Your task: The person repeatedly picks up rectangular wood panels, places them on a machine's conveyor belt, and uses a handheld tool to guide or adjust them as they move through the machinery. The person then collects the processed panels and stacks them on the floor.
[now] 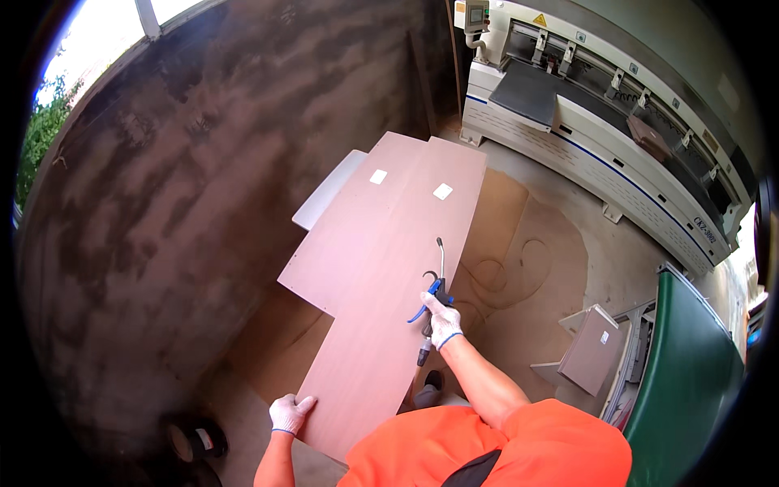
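My right hand (444, 319), in a white glove with a blue cuff, grips an air blow gun (436, 289). The gun has a blue trigger, a hook and a bent metal nozzle pointing away from me. Beneath it lies a long pinkish wood-look panel (389, 325), reaching from my body toward the machine. My left hand (290, 414), gloved too, holds the panel's near left edge, thumb on top and fingers partly hidden. Beside the long panel, farther off, lies a shorter matching panel (349, 243). Each carries a small white label.
A grey-white board (331, 191) pokes out behind the panels. A large white drilling machine (600, 138) stands at the far right. Nearer right are a green-topped belt or table (682, 381) and small boards (591, 349). A dark bucket (197, 438) sits lower left, below a dust-stained wall (154, 203).
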Demonstrator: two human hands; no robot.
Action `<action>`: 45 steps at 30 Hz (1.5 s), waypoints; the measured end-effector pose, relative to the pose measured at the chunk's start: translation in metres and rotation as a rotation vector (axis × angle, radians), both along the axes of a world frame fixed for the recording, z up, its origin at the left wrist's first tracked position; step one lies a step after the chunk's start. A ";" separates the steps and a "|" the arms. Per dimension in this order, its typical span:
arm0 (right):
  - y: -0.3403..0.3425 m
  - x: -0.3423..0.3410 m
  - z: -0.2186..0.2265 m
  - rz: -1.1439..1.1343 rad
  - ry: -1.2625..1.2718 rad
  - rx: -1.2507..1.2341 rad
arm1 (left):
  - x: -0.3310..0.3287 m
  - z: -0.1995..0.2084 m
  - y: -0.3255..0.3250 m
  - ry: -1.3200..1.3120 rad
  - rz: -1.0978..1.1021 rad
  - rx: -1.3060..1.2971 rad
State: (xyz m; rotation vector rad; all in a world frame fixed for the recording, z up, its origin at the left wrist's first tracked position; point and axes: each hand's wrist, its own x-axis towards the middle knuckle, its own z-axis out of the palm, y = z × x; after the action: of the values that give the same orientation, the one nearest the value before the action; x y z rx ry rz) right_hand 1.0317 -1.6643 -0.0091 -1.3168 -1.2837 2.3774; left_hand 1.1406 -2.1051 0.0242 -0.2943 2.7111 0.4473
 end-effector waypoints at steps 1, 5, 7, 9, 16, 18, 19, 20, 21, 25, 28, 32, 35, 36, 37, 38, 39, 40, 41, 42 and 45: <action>0.001 -0.008 -0.002 -0.003 -0.006 -0.005 | -0.013 -0.004 0.000 -0.008 -0.005 0.006; 0.008 -0.043 -0.008 -0.078 -0.062 0.039 | -0.078 -0.006 0.008 -0.056 -0.083 0.026; 0.015 -0.055 -0.017 -0.136 -0.004 0.102 | -0.115 0.003 0.017 -0.066 -0.142 0.042; 0.031 -0.070 -0.015 -0.162 -0.057 0.184 | -0.145 0.009 0.029 -0.090 -0.209 0.060; 0.074 -0.097 -0.033 -0.163 -0.025 0.185 | -0.232 0.019 0.052 -0.450 -0.309 0.342; 0.076 -0.103 -0.036 -0.137 -0.014 0.154 | -0.241 0.034 0.059 -0.574 -0.292 0.397; 0.076 -0.105 -0.036 -0.138 -0.044 0.184 | -0.240 0.032 0.060 -0.570 -0.307 0.409; 0.074 -0.108 -0.033 -0.123 -0.061 0.188 | -0.240 0.033 0.059 -0.564 -0.320 0.411; 0.073 -0.111 -0.030 -0.108 -0.079 0.193 | -0.237 0.037 0.061 -0.582 -0.305 0.397; 0.080 -0.112 -0.030 -0.028 -0.087 0.216 | -0.234 -0.010 0.064 -0.622 0.085 0.849; 0.085 -0.111 -0.033 -0.017 -0.119 0.190 | -0.268 -0.080 0.088 -0.658 0.700 1.607; 0.085 -0.109 -0.017 0.067 -0.116 0.306 | -0.310 -0.129 0.079 -0.087 0.810 1.870; 0.079 -0.112 -0.005 0.117 -0.105 0.347 | -0.353 -0.127 0.020 -0.059 0.929 1.932; 0.078 -0.114 -0.009 0.072 -0.123 0.360 | -0.358 -0.104 0.025 -0.025 0.860 1.896; 0.078 -0.113 -0.012 0.061 -0.154 0.383 | -0.355 -0.088 0.032 -0.018 0.843 1.913; 0.067 -0.118 -0.003 0.064 -0.180 0.396 | -0.345 -0.074 0.034 0.010 0.832 1.921; 0.062 -0.127 -0.010 0.084 -0.122 0.394 | -0.334 -0.069 0.034 0.048 0.818 1.930; 0.052 -0.138 -0.007 0.106 -0.153 0.417 | -0.319 -0.067 0.036 0.083 0.804 1.931; 0.044 -0.147 -0.003 0.139 -0.169 0.412 | -0.303 -0.056 0.045 0.045 0.785 2.037; 0.033 -0.157 0.001 0.177 -0.181 0.407 | -0.288 -0.064 0.042 0.157 0.704 1.964; 0.009 -0.188 0.005 0.224 -0.176 0.408 | -0.250 -0.055 0.052 0.133 0.629 1.945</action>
State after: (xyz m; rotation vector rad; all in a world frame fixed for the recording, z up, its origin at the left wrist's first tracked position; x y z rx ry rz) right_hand 0.8440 -1.6550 -0.0046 -1.3309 -1.9330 1.9990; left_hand 0.8908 -2.0526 -0.0303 -0.4343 1.0567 2.7381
